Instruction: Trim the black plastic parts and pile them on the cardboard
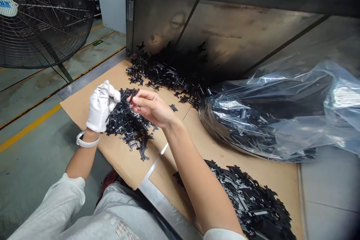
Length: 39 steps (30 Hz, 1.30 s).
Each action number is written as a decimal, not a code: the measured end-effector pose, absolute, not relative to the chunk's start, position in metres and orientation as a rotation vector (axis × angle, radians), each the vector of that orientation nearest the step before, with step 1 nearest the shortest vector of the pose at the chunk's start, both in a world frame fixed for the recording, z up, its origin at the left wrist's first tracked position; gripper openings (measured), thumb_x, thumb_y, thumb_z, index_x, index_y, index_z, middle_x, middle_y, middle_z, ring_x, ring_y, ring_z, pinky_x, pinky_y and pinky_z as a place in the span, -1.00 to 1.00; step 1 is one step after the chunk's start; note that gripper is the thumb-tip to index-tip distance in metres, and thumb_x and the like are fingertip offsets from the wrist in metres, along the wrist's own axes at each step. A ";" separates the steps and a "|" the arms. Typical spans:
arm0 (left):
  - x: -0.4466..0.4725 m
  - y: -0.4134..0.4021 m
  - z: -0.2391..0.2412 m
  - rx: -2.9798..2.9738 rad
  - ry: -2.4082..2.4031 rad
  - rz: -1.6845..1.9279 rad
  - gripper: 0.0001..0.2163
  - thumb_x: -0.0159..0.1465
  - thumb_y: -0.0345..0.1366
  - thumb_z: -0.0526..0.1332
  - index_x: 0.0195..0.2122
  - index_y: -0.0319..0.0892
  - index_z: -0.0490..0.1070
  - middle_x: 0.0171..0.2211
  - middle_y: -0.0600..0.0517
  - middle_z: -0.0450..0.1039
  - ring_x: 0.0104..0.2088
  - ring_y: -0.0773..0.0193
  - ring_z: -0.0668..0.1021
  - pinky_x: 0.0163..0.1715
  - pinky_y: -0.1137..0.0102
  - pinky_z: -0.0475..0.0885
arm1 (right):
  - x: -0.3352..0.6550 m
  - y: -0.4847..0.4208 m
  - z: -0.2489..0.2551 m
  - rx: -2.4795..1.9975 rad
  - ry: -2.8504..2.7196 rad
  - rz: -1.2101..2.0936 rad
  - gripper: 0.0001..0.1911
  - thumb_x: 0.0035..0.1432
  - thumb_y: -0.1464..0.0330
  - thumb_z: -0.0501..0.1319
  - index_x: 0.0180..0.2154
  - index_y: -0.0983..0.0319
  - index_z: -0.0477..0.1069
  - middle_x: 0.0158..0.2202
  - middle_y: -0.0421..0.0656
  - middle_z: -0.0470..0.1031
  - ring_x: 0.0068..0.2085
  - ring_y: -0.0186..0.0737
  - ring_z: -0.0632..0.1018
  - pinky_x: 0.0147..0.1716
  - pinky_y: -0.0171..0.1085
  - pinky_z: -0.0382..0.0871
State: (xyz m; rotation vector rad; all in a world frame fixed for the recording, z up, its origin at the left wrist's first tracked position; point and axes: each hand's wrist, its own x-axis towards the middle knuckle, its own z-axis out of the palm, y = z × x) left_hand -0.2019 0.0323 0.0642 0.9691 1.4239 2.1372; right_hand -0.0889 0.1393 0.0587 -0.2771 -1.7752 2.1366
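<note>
My left hand [101, 105], in a white glove, is closed around a thick bunch of black plastic parts [123, 118] held over the cardboard sheet [118, 153]. My bare right hand [150, 107] is just to its right, fingers pinched on one small black part [133, 95] at the top of that bunch. A few loose black parts [140, 146] lie on the cardboard below my hands.
A long heap of black parts [165, 73] lies against the metal wall behind. A clear plastic bag [281, 116] full of parts sits at right. Another pile [253, 202] lies near my right elbow. A large floor fan [42, 15] stands at left.
</note>
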 end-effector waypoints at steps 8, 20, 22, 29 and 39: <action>-0.210 0.041 0.048 1.084 1.967 2.188 -0.66 0.32 -0.06 0.11 -0.50 -0.18 0.27 -0.60 0.14 0.35 -0.69 0.51 0.25 -0.65 0.52 0.18 | -0.095 0.145 0.028 -0.706 -2.173 1.314 -0.95 0.08 0.44 0.20 -0.37 0.25 0.44 -0.35 -0.11 0.46 -0.21 -0.14 0.46 -0.03 -0.07 0.28; -0.201 0.041 0.036 1.248 2.232 2.092 -0.70 0.36 -0.06 0.02 -0.34 -0.16 0.33 -0.45 0.07 0.45 -0.59 0.44 0.40 -0.53 0.48 0.31 | -0.100 0.098 0.040 -0.568 -1.969 1.681 -0.86 0.15 0.30 0.14 -0.27 0.23 0.34 -0.48 -0.27 0.38 -0.51 -0.35 0.40 -0.44 -0.30 0.28; -0.203 0.038 0.039 1.342 2.173 1.986 -0.68 0.37 -0.05 0.01 -0.34 -0.17 0.36 -0.47 0.06 0.46 -0.57 0.43 0.43 -0.49 0.48 0.33 | -0.099 0.101 0.040 -0.583 -1.952 1.676 -0.88 0.16 0.31 0.12 -0.29 0.22 0.34 -0.54 -0.30 0.32 -0.53 -0.37 0.35 -0.48 -0.32 0.23; -0.208 0.033 0.058 1.106 1.926 2.018 -0.65 0.31 -0.02 0.11 -0.49 -0.17 0.32 -0.55 0.11 0.44 -0.71 0.51 0.31 -0.69 0.53 0.22 | -0.090 0.107 0.041 -0.386 -1.776 1.913 -0.83 0.09 0.23 0.20 -0.30 0.17 0.31 -0.55 -0.34 0.23 -0.57 -0.44 0.21 -0.61 -0.38 0.11; -0.215 0.045 0.063 0.750 1.575 2.555 -0.69 0.36 -0.11 0.02 -0.49 -0.13 0.16 -0.56 0.13 0.38 -0.76 0.54 0.22 -0.80 0.51 0.03 | -0.098 0.111 0.009 -0.598 -2.065 1.194 -0.86 0.21 0.33 0.10 -0.20 0.21 0.36 -0.20 -0.03 0.43 -0.17 -0.10 0.45 -0.07 -0.04 0.35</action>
